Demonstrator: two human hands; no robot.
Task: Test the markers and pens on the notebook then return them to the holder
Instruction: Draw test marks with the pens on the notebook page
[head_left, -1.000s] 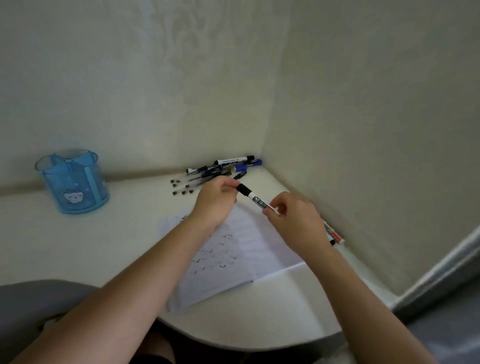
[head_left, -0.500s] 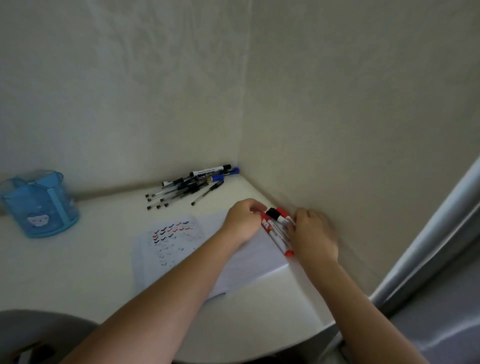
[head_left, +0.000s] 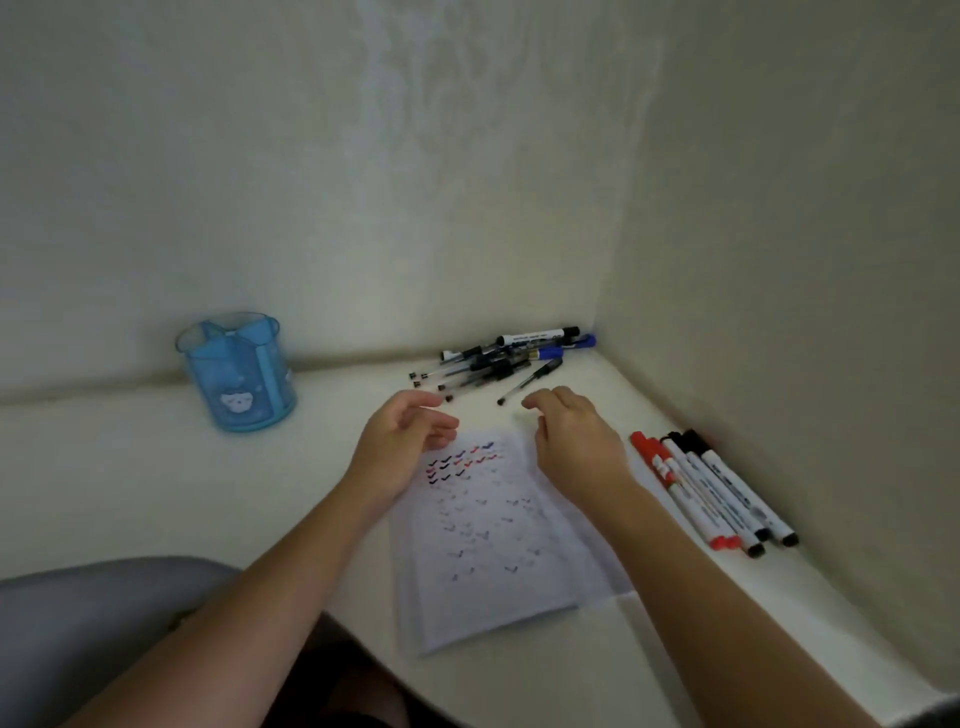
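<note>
at the near left corner a grey rounded surface (head_left: 78, 623) pokes in under the edge of the white table (head_left: 104, 467). further back on the left, the blue see-through holder (head_left: 239, 374) stands upright close to the far wall, with a small animal face on its front; nothing shows sticking out of its compartments. to the right of it the left hand (head_left: 402, 441) hovers over the far left corner of the notebook, palm turned to the right, fingers loosely curled and holding nothing. the notebook (head_left: 493, 545) lies open and flat in the middle of the table, between the two forearms, with rows of small tick marks in black, red and blue on its page, the brightest ones at the far end. beyond it, in the far corner where the walls meet, a pile of pens (head_left: 498, 358) lies on the table, mostly thin black ones, with a thicker white marker and a blue one along the back. one black pen (head_left: 530, 382) lies a little apart on the near side of the pile, just beside the right fingertips. the right hand (head_left: 576, 441) hovers over the far right edge of the notebook, back up, fingers relaxed and bent down, holding nothing. to its right a row of markers (head_left: 711, 493) lies side by side along the right wall, red ones on the left, black ones on the right, well apart from the holder.
</note>
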